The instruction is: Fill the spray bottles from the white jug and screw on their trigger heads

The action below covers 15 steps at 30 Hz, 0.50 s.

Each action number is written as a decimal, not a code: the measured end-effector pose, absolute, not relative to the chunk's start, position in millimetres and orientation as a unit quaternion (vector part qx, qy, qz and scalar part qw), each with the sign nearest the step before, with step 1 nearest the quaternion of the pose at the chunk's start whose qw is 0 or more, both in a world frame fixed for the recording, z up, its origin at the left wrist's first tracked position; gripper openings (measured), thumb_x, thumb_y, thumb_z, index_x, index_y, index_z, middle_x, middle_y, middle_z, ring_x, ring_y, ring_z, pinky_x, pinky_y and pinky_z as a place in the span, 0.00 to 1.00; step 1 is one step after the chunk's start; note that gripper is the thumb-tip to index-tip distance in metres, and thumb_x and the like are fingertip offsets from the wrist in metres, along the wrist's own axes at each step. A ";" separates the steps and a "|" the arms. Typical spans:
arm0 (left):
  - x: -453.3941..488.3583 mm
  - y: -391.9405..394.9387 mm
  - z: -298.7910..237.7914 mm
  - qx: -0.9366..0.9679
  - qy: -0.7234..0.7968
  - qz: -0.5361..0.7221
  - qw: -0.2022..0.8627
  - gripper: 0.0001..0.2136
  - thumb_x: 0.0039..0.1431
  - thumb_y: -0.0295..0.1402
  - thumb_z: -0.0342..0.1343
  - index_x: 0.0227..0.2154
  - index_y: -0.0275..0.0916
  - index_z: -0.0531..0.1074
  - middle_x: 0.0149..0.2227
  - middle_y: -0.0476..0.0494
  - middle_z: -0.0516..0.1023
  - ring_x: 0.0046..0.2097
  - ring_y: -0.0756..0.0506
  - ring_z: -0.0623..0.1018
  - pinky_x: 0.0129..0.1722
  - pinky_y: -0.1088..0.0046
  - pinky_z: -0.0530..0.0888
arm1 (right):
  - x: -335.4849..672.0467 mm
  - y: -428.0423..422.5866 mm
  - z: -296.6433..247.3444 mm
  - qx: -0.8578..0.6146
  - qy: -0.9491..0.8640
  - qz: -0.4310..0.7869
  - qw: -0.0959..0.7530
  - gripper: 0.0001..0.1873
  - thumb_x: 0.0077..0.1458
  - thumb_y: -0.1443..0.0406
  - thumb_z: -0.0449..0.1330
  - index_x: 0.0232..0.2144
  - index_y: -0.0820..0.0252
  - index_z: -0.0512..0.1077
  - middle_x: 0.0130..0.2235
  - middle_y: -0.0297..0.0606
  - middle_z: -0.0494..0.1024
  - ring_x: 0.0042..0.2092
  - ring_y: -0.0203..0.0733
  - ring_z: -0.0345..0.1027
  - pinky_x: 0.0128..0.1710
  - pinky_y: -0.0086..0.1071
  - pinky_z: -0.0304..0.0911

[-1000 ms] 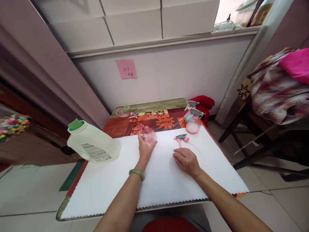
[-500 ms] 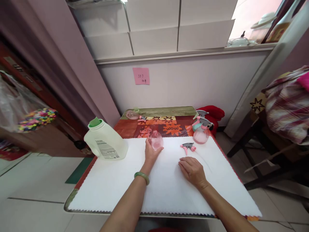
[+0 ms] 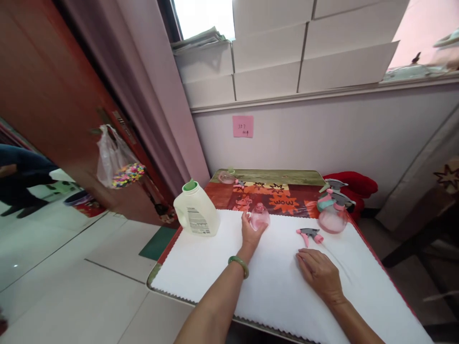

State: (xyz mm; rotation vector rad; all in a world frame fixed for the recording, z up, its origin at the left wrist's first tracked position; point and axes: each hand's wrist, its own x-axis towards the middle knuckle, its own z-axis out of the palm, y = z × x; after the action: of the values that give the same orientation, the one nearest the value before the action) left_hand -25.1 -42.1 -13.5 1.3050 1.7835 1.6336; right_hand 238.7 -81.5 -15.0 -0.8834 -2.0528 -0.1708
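My left hand (image 3: 253, 230), with a green bangle at the wrist, wraps round a small clear pink bottle (image 3: 260, 218) standing uncapped on the white cloth. My right hand (image 3: 320, 272) rests on the cloth with fingers curled together and nothing visible in them. Just beyond it lies a grey and pink spray head (image 3: 310, 234), its thin tube trailing to the right. Left of my left hand stands a large whitish jug (image 3: 198, 209) with an open mouth and something green in it.
Spray bottles (image 3: 333, 219) stand at the table's right edge. Another clear bottle (image 3: 226, 177) lies at the far left, near a pink and grey spray head (image 3: 239, 183). A bag of colourful bits (image 3: 124, 169) hangs on the door. Another person (image 3: 25, 174) is at far left.
The view has turned left, so the table appears farther right and another person shows at the left. My left hand keeps its grip on the bottle; the right hand stays resting.
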 end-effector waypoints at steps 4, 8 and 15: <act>-27.4 -83.5 4.4 0.501 0.612 0.582 0.190 0.38 0.52 0.46 0.65 0.62 0.38 0.59 0.60 0.27 0.67 0.62 0.33 0.70 0.62 0.50 0.65 | 240.2 -82.8 -17.5 -0.356 -0.827 -0.085 0.426 0.05 0.61 0.66 0.62 0.38 0.55 0.78 0.39 0.38 0.84 0.40 0.45 0.79 0.45 0.38 0.69; -65.3 -146.0 31.1 0.505 0.611 0.592 0.148 0.33 0.55 0.49 0.62 0.60 0.41 0.64 0.59 0.31 0.69 0.62 0.33 0.70 0.62 0.51 0.65 | 241.5 -81.6 -23.3 -0.369 -0.827 -0.094 0.413 0.05 0.61 0.64 0.62 0.38 0.54 0.80 0.39 0.38 0.85 0.39 0.45 0.79 0.46 0.38 0.70; -233.0 -171.7 84.6 0.287 0.713 0.640 -0.018 0.23 0.61 0.41 0.57 0.56 0.41 0.62 0.59 0.33 0.64 0.64 0.34 0.63 0.64 0.49 0.59 | 239.7 -80.3 -29.7 -0.386 -0.827 -0.110 0.393 0.06 0.60 0.62 0.63 0.37 0.55 0.79 0.39 0.38 0.85 0.39 0.47 0.79 0.45 0.40 0.70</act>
State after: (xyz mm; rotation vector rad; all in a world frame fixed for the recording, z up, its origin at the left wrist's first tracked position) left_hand -233.0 -171.7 84.6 0.9109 2.2662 2.0323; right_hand 239.7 -80.3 -29.7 -0.9798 -2.0993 -0.2791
